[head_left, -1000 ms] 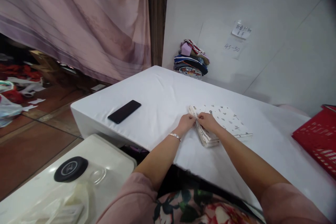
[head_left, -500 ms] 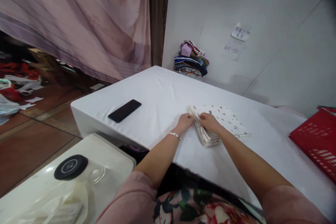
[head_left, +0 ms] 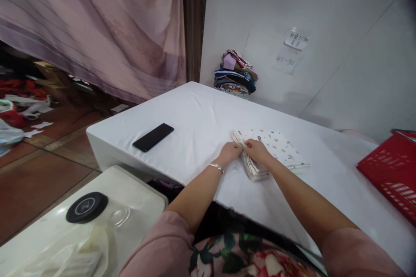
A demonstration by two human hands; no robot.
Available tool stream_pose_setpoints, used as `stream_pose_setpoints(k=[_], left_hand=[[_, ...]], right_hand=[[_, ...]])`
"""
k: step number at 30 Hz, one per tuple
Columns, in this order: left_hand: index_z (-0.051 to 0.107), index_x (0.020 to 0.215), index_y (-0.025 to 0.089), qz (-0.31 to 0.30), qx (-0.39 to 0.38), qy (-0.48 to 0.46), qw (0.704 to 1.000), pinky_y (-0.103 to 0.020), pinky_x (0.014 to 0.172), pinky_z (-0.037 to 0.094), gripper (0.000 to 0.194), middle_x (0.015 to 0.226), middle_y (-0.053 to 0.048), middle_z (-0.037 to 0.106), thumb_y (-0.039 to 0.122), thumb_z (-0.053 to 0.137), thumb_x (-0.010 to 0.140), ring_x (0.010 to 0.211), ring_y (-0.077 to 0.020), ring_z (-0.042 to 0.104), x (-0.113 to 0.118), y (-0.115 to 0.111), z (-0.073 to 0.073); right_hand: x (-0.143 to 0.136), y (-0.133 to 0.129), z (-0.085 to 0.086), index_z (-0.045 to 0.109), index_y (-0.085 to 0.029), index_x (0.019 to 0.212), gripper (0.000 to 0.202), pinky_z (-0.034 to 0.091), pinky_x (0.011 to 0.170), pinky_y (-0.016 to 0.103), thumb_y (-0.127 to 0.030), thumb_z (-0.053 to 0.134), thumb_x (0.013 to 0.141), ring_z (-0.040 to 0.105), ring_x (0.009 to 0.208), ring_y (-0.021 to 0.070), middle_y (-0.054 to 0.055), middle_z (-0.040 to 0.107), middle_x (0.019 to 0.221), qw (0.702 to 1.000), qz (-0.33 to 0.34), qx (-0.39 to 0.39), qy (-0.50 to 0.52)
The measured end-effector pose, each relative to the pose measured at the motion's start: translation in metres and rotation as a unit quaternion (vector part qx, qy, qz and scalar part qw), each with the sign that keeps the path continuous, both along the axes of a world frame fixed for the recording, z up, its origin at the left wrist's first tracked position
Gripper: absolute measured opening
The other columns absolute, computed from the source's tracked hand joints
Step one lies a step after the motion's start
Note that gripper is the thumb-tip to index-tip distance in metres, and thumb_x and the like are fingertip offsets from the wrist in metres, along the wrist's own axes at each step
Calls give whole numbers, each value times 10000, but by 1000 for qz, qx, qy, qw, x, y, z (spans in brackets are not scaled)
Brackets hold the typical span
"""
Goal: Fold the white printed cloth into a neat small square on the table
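Note:
A white cloth with small dark prints (head_left: 276, 145) lies folded in layers on the white-covered table (head_left: 195, 112). Its left part is a thick, bunched fold, while the right part spreads flat. My left hand (head_left: 231, 151) is closed on the left edge of the fold, fingers pinching the layers. Close beside it, my right hand (head_left: 256, 150) also pinches the fold from its right side. The fingertips of both hands nearly meet and partly hide the cloth between them. A silver bracelet (head_left: 216, 166) circles my left wrist.
A black phone (head_left: 153, 137) lies on the table's left part. Folded clothes (head_left: 235, 73) are stacked at the back by the wall. A red basket (head_left: 391, 173) stands at the right. Near left, a white surface (head_left: 136, 190) carries a round black object (head_left: 87, 207) and a plastic bag.
Both hands keep their pinch on the cloth, and the fingertips have drawn slightly closer together. The view has shifted a little; the other things stay in place.

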State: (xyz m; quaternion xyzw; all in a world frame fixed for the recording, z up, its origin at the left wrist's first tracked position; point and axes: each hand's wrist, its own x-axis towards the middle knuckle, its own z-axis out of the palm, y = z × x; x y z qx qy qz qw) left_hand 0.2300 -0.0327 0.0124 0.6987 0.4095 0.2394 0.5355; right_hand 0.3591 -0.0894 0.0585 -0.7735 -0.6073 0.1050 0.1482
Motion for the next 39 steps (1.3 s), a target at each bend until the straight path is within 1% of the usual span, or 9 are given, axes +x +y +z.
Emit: stream_pose_setpoints(k=[5,11,17,21,24,27,32,36,39], left_hand=[[518,547,162,-3,-10,-37,999,-211,495,312,142,463,43,474,223,527,675,498,-93,445,2,1,-4],[528,572,151,-25,-48,-85,995,-207,506,344,142,502,39,492,198,499,702,484,-81,447,5,-1,-8],[579,618,138,-43,-86,-106,990,-201,468,322,124,465,51,456,167,497,705,438,-72,406,3,-2,-3],[619,671,134,-36,-95,-112,989,-195,458,305,113,447,58,440,180,520,701,437,-71,395,0,-3,1],[617,697,145,13,-55,-86,995,-197,477,339,102,477,54,476,212,541,702,456,-77,428,0,-2,0],[586,662,157,54,-18,-53,997,-203,507,374,78,532,38,528,221,553,691,493,-88,483,1,0,-3],[549,602,169,52,-5,-19,998,-212,512,372,121,521,33,531,252,581,684,494,-103,513,2,1,-6],[533,576,176,39,18,22,999,-218,512,355,244,516,18,538,374,609,696,528,-122,524,3,-3,1],[525,544,179,39,33,78,996,-231,533,349,281,515,-8,539,393,600,709,587,-152,544,9,-6,7]], right_hand=[[-1,-1,-1,633,-173,872,215,304,590,220,-125,499,711,527,674,134,7,628,731,1000,10,3,-5],[-7,-4,3,620,-173,849,197,286,584,230,-113,487,717,507,674,140,26,623,746,999,14,-14,-34],[-8,-4,3,620,-165,913,232,286,572,233,-235,590,694,524,700,161,51,636,805,997,31,-56,-37],[-4,-4,0,630,-176,922,248,299,588,228,-165,551,688,526,708,153,35,639,796,999,14,-30,-19],[2,-7,0,637,-189,907,278,321,597,224,-122,508,670,528,688,140,6,630,756,999,-12,0,34],[9,-10,2,638,-192,878,260,328,574,225,-145,514,654,518,642,135,-18,605,690,996,-35,18,79],[14,-11,1,632,-195,845,239,325,538,228,-163,514,639,498,582,128,-40,561,615,991,-41,28,123],[13,-11,-3,630,-188,848,236,322,521,229,-163,518,642,489,551,122,-47,544,586,988,-38,25,146],[12,-11,-5,636,-181,842,222,328,535,225,-158,519,654,501,574,124,-39,560,599,990,-31,31,137]])
